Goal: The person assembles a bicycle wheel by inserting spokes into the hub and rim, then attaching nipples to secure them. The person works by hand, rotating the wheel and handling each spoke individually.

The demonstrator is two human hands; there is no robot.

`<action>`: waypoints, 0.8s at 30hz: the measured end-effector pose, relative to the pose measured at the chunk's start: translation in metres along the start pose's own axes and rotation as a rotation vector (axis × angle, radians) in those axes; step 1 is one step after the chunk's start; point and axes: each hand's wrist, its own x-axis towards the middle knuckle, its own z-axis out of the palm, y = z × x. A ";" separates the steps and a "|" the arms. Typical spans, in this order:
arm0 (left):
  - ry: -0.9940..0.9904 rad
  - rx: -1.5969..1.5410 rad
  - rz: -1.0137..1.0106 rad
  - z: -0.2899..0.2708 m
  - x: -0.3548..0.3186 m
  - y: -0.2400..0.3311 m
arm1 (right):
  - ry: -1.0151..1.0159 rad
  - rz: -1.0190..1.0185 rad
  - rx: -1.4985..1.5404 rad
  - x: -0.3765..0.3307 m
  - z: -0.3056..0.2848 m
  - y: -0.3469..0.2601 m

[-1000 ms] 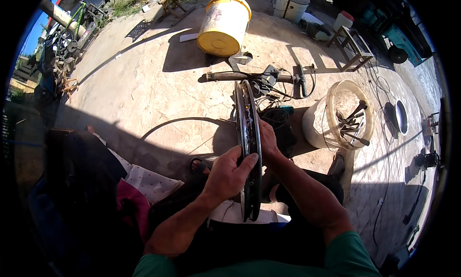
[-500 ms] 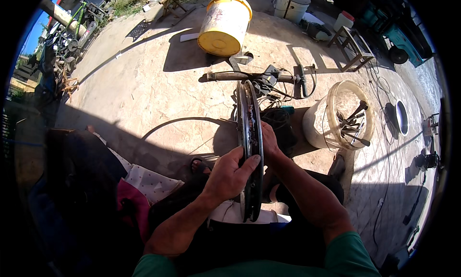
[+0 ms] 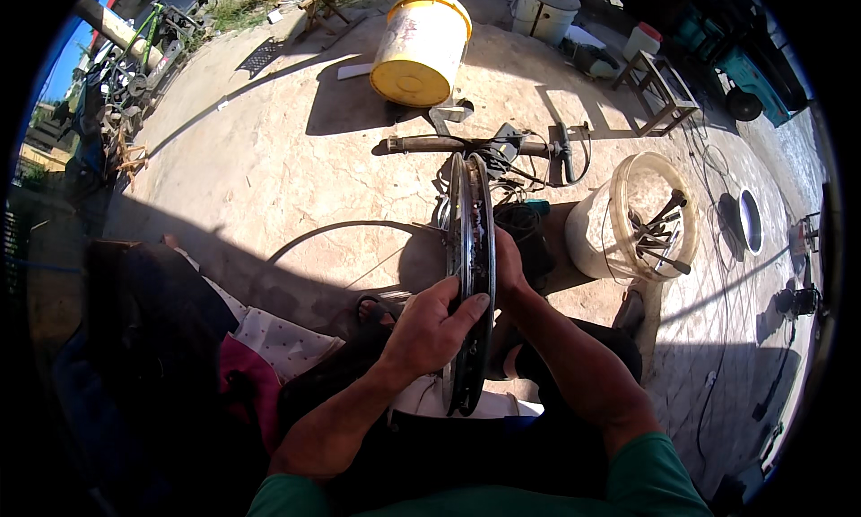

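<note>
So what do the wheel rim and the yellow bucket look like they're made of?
The rim, gripped by the left hand and right hand, looks like metal: dark, worn, with bright glints along its edges. The bucket is probably plastic: opaque yellow, matte, smudged with dirt.

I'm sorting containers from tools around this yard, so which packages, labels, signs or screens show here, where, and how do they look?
No signs or screens.
Yellow bucket: lying tipped, far centre; pale side with dark markings.
White jug: upper right; red cap.
Clear tub: on its side, right of the wheel rim; tools inside.
</note>
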 end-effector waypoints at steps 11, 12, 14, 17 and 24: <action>-0.027 0.055 -0.035 -0.005 -0.001 0.003 | -0.016 0.047 0.222 -0.002 0.003 0.002; -0.022 0.069 -0.054 -0.005 -0.001 0.003 | -0.014 0.059 0.252 -0.002 0.003 0.001; -0.022 0.097 -0.082 -0.006 -0.001 0.005 | -0.007 0.073 0.279 -0.002 0.004 0.000; -0.018 0.137 -0.092 -0.010 -0.004 0.019 | 0.002 0.072 0.255 -0.001 0.003 -0.003; 0.499 0.030 0.203 -0.089 -0.049 0.028 | -0.056 0.086 0.117 -0.005 -0.001 0.001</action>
